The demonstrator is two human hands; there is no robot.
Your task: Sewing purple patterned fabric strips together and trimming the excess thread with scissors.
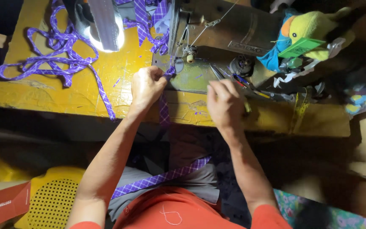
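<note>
My left hand [147, 87] pinches a purple plaid fabric strip [164, 111] right at the presser foot of a dark sewing machine [229, 32]. The strip runs down off the yellow table [43, 95] and across my lap [166, 176]. My right hand [224, 104] rests with curled fingers on the machine bed just right of the needle, next to scissors and small tools [244, 82]; whether it holds anything is unclear.
A tangled heap of sewn purple strip [51, 51] lies on the table's left. A bright lamp [102, 25] shines at the top. A yellow and blue plush toy [310, 34] sits on the machine's right. A yellow perforated stool [51, 195] stands lower left.
</note>
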